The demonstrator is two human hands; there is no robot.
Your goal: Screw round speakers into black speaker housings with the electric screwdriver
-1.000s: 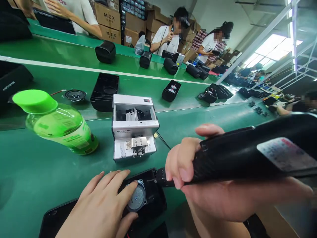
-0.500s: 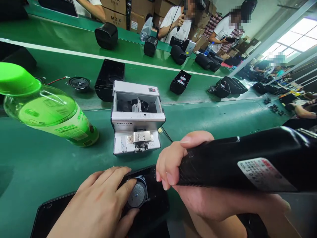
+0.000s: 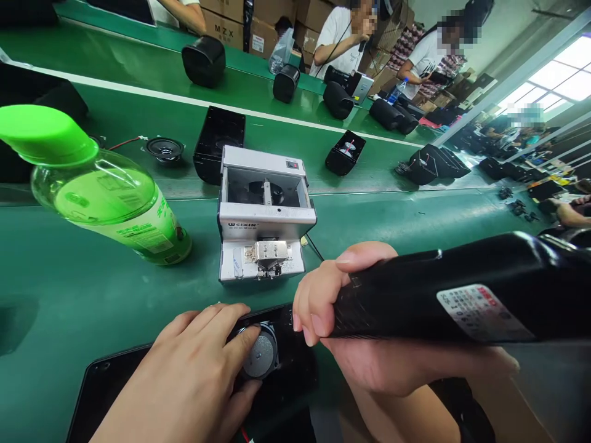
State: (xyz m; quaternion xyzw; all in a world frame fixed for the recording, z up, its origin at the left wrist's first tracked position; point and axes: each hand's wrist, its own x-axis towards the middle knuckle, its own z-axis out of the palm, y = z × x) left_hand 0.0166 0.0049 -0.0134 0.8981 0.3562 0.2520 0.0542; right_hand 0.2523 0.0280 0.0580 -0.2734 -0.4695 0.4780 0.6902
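Head view: one long black power tool (image 3: 410, 295) is held nearly level, front end pointing left, near one black casing (image 3: 295, 360) running lower-left to upper-right on the desk (image 3: 360, 215). The right hand (image 3: 364, 363) wraps its fingers tightly round it; the left hand (image 3: 198, 360), thumb and forefinger moderately parted, holds one round speaker (image 3: 261, 357) in the casing. One bottle (image 3: 115, 197) stands beyond.

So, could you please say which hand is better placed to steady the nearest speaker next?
Probably the left hand, as it touches that speaker, while the right hand grips a black tool.
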